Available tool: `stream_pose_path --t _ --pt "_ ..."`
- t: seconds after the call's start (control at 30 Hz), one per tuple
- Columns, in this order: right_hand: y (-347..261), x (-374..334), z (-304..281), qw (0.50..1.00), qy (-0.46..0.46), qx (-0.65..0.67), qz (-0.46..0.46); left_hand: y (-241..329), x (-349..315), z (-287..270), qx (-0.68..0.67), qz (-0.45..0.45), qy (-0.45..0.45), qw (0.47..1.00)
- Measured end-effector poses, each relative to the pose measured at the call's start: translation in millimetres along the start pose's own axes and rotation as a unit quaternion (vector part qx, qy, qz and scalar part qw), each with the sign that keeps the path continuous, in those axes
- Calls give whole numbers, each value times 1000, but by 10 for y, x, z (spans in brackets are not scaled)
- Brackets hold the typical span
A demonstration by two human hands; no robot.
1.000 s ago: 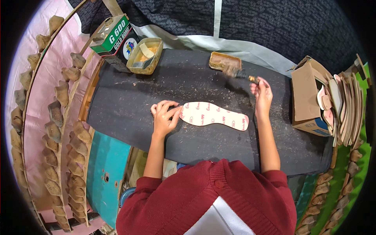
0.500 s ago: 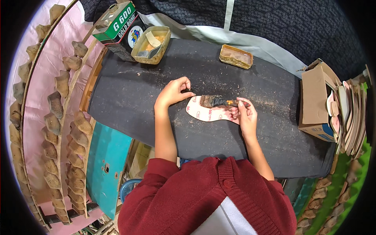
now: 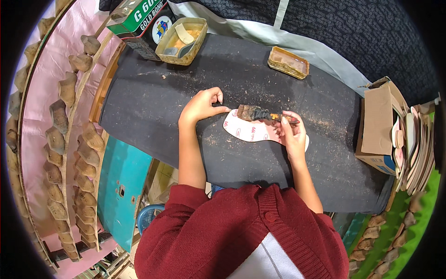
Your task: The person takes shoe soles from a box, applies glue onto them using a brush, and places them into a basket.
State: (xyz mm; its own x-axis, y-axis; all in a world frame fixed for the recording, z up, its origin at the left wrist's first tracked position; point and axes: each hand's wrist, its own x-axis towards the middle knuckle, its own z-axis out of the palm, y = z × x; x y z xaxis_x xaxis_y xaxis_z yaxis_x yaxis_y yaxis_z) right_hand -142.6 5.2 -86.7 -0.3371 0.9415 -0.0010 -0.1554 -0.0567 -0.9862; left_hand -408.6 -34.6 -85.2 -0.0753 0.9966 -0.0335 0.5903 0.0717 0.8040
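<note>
A white, foot-shaped insole with red printing lies on the dark-covered table. My right hand grips a brush by its handle, fingers closed round it. The brush lies sideways over the insole's upper edge, its dark-wrapped middle and brown bristles pointing left. My left hand is at the insole's left end. Its thumb reaches to the insole's edge, while the curled index finger stays apart from the thumb, with no object visible between them. Part of the insole is hidden under the brush and my right hand.
A tub holding amber stuff and a scraper stands back left beside a green and black can. Farther right sits a shallow tray. A cardboard box of sole-shaped sheets is at right. Wooden pieces line racks at left.
The brush has shifted slightly left and up across the insole with my right hand. My left hand stays by the insole's left end. The whole view has tilted a little.
</note>
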Motion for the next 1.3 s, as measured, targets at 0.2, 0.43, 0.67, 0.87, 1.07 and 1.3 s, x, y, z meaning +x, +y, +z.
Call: stream_pose_path --t 0.2,0.43,0.67,0.87,1.07,1.3 --pt "21 78 100 999 17 -5 -44 30 24 25 17 -4 -15 1000" --pt "-12 101 143 995 51 -50 -65 91 21 31 -26 17 -26 999" --pt "-28 89 -86 994 102 -21 -33 7 42 48 -24 26 -36 999" --pt "-38 44 -282 990 129 -16 -51 -1 54 47 -27 14 -49 998" --pt "-213 24 -390 981 157 -79 -76 -17 36 50 -27 26 -42 998" --pt "-328 160 -65 984 75 -97 -128 18 32 50 -44 28 -53 997"
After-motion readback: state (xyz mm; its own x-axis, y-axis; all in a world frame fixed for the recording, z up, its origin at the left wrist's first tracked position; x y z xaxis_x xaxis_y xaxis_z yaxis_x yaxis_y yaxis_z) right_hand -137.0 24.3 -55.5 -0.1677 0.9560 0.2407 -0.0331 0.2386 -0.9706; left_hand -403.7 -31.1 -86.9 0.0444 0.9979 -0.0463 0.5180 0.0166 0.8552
